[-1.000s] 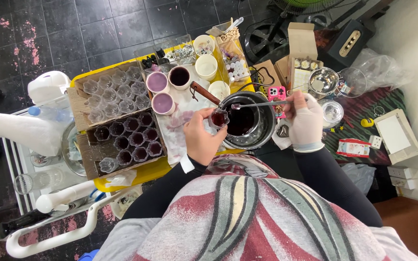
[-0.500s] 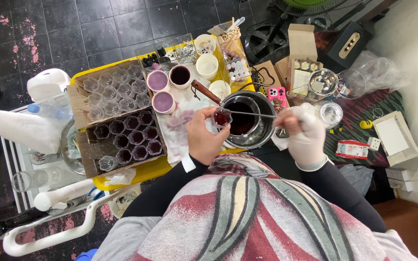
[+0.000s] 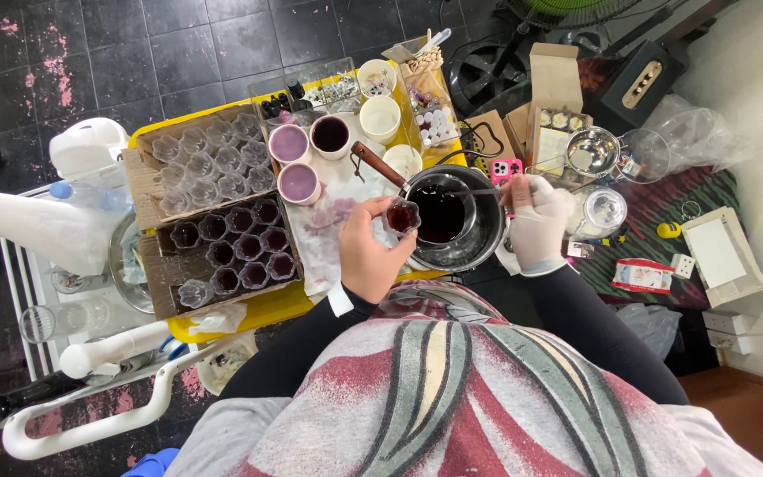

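1. Two hands work over our yellow table (image 3: 249, 309): our bare left hand (image 3: 368, 252) pinches a small clear cup (image 3: 401, 216) between its fingertips, the cup filled with dark red liquid and held upright at the left rim of the metal pot (image 3: 465, 234).
2. Our right hand (image 3: 536, 221), in a white glove, is closed around the end of a thin metal utensil (image 3: 474, 193) that reaches out over the pot; what its far end carries we cannot tell.
3. We see the pot holding the same dark liquid, with a brown wooden handle (image 3: 374, 163) sticking out to its upper left.
4. Just left of the cup lies a white cloth (image 3: 333, 221) stained purple.
5. Beyond it we have two cardboard trays: the nearer tray (image 3: 231, 247) holds small cups mostly filled dark, the farther tray (image 3: 200, 163) holds empty clear ones.
6. Above the cloth stand two lilac-filled cups (image 3: 293, 163), a dark-filled cup (image 3: 330, 135) and a cream cup (image 3: 380, 117).
7. A paper towel roll (image 3: 33, 230) lies at the far left, well apart from our hands.
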